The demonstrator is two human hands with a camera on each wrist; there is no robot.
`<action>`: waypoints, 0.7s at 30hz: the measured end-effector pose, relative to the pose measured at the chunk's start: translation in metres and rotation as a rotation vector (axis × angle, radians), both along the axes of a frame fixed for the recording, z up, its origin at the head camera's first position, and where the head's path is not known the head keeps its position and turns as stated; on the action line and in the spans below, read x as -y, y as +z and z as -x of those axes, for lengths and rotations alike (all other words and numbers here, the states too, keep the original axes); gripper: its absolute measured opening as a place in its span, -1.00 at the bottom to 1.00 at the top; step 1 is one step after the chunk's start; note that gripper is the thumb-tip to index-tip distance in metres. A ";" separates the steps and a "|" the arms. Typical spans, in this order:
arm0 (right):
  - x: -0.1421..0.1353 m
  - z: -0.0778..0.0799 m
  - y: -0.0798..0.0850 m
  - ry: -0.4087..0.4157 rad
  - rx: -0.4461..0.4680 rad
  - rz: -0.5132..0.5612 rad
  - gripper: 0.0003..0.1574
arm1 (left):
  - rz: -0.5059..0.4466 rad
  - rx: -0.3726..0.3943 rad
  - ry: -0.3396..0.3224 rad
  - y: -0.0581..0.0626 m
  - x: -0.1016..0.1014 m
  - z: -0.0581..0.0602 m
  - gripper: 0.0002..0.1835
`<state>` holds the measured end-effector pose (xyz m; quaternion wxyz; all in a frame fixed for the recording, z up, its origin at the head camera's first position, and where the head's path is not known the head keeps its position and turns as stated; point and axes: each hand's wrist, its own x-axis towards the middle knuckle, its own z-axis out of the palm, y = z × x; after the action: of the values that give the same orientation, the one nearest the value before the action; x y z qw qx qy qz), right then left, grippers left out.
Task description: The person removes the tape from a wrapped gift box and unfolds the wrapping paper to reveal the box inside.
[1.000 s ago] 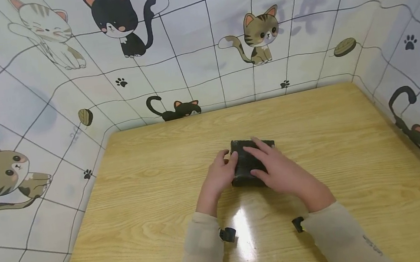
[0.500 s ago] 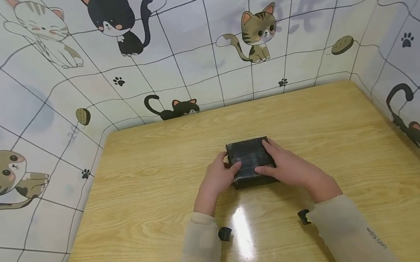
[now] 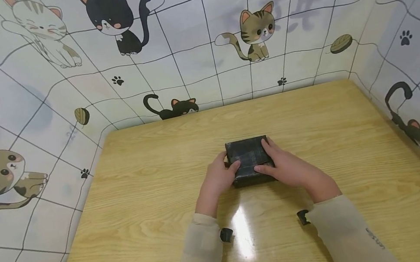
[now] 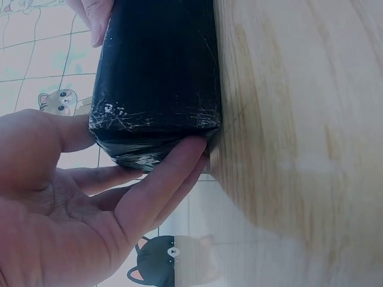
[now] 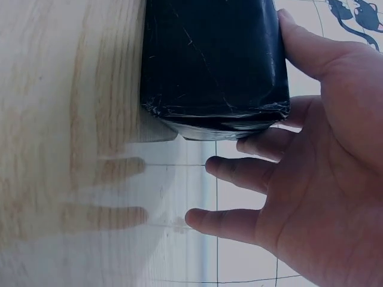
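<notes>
A black box [image 3: 247, 154], wrapped in shiny, scuffed film or tape, lies on the wooden table in the head view. At its left end my left hand [image 3: 219, 177] holds it, thumb on the top face and fingers against the end. The left wrist view has those fingers [image 4: 164, 185] bent around the scuffed lower corner. My right hand [image 3: 293, 171] grips the other end, with thumb and index finger on top. In the right wrist view, the box's near side [image 5: 212, 54] faces the camera, and two of the right hand's fingers [image 5: 230, 224] stretch out apart from it.
The light wooden table [image 3: 151, 164] ends at walls [image 3: 195, 71] printed with cartoon cats and grid lines on the back and both sides. A small black device [image 3: 226, 234] sits at the left cuff, another device [image 3: 303, 217] at the right.
My right hand has drawn back from across the top of the box to its right end, and the left thumb has come down lower. The box has turned slightly. Little differs over the last half second.
</notes>
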<state>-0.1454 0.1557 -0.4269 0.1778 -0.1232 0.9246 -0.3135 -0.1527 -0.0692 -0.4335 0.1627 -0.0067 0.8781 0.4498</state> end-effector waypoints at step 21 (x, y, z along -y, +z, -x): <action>-0.014 -0.006 0.013 -0.043 0.077 -0.041 0.33 | 0.310 -0.260 -0.122 0.003 -0.019 0.025 -0.37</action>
<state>-0.1392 0.1698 -0.4141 0.2088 -0.0874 0.9258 -0.3028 -0.1774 -0.0505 -0.4301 0.0718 0.0797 0.9492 0.2957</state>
